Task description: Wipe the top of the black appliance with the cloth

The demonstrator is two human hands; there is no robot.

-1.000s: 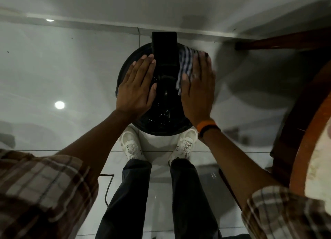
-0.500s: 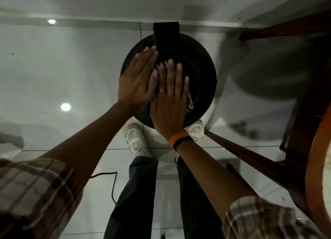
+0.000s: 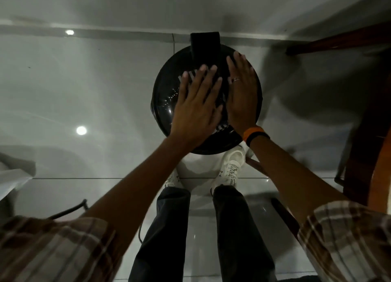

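Note:
The round black appliance (image 3: pixel 167 104) stands on the tiled floor in front of my feet, with a black upright block (image 3: pixel 204 44) at its far edge. My left hand (image 3: pixel 196 106) lies flat on its top, fingers spread, pressing down the checked cloth (image 3: pixel 222 127). Only edges of the cloth show, by the fingertips and beside the palm. My right hand (image 3: pixel 241 93), with a ring and an orange-black wristband, rests flat on the right side of the top. It touches the cloth's edge at most.
Dark wooden furniture (image 3: pixel 359 144) crowds the right side, with a rail (image 3: pixel 338 40) at the upper right. A black cable (image 3: pixel 69 212) lies on the floor at the left. My white shoes (image 3: pixel 230 167) stand just below the appliance. The wall runs behind it.
The cloth was under my right hand; now it is under my left hand, which has moved to the middle of the top. My right hand has slid to the right side.

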